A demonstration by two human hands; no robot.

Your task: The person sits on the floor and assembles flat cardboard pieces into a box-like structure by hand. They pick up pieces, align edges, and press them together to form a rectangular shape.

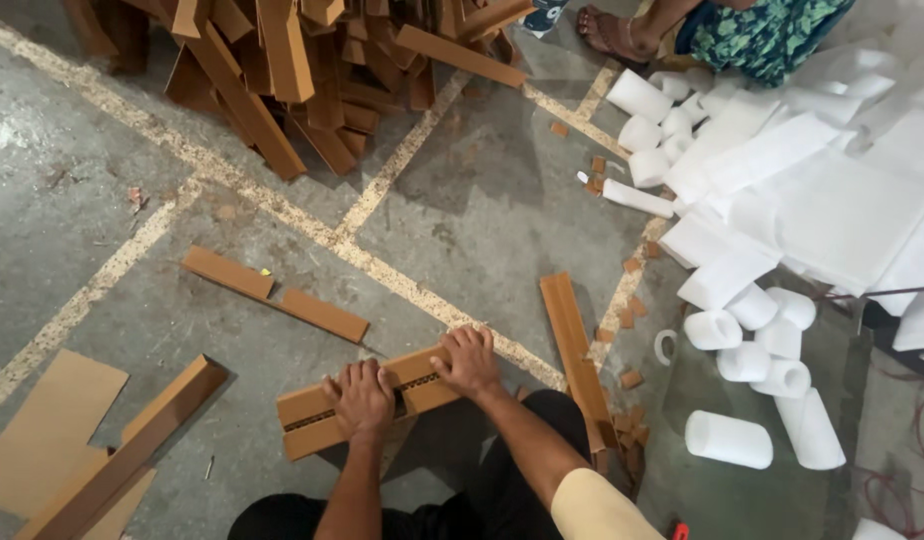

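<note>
A brown cardboard corner strip (312, 410) lies on the concrete floor in front of me, with a dark slit along its fold. My left hand (362, 398) presses down on its middle, fingers curled over the top edge. My right hand (469, 361) grips the strip's right end. Both hands rest on the same piece, side by side.
Two short cardboard strips (274, 293) lie ahead, a long one (575, 350) to the right, another (132, 448) on flat cardboard at left. A big strip pile (312, 70) sits at the top. White foam rolls (752, 360) and sheets (842, 200) cover the right. Another person's foot (612, 30) shows at the top.
</note>
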